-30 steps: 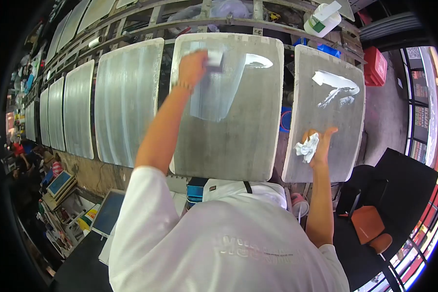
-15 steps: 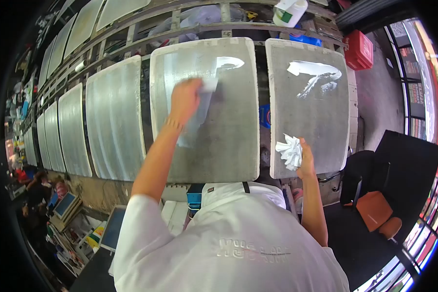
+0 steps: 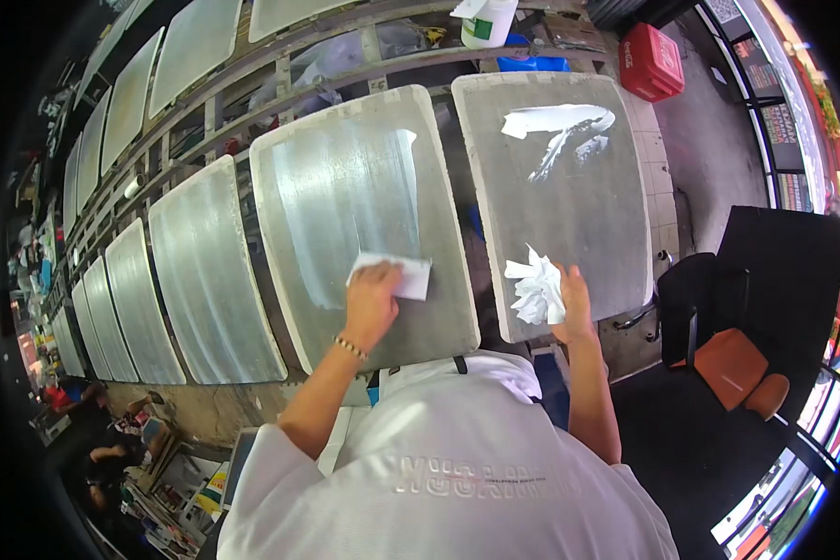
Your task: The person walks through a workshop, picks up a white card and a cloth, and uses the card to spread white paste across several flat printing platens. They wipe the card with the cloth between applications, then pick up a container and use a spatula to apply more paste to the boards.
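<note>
My left hand grips a flat white card and presses it on a grey rectangular panel with a pale border. Above the card, a wet whitish film coats much of this panel, with a thicker white strip at its upper right. Crumpled white paper or cloth is held in my right hand, over the lower part of a second grey panel. A thick smear of white paste lies across that panel's top.
More panels run off to the left, and others lie beyond the slatted rack. A white tub stands at the back, near a red box. To the right is a black chair. Another person is at lower left.
My left hand has swept the card down the panel toward me, and the film now covers more of it. The white blob there has shrunk to a strip. My right hand still holds the crumpled material.
</note>
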The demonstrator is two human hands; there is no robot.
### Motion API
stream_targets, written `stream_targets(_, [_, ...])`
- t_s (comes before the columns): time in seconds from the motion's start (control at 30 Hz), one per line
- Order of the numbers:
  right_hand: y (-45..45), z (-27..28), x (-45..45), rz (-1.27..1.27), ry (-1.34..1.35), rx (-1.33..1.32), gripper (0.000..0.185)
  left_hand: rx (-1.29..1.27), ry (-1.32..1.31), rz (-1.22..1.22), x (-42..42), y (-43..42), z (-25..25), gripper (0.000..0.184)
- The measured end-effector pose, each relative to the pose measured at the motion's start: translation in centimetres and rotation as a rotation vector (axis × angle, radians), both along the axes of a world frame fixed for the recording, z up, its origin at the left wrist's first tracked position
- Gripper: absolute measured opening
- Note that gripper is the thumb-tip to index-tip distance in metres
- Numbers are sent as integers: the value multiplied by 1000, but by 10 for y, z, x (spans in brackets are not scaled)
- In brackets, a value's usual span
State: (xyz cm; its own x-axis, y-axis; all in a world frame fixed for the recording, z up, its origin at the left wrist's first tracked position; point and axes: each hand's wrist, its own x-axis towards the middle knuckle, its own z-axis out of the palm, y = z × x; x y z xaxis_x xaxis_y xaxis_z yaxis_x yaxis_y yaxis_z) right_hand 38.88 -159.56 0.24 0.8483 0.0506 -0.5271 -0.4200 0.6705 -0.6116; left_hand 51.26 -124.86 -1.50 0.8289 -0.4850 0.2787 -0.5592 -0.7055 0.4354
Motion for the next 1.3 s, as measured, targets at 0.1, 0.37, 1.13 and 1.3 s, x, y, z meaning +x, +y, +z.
stream_targets(0.1, [1,14,10,-18,-3,37,67,17,227,29,28,-6,21,27])
stream_targets(0.37, [-5,27,1,-59,-45,71,71,87,-39,109,239,-79,-1,21])
stream_targets(1.13, [-114,10,47,261,146,-107,42,0,159,394,-32,-19,21,41])
stream_targets(1.3, [-104,34,42,326,114,-384,25,165,-35,384,200,1,3,26])
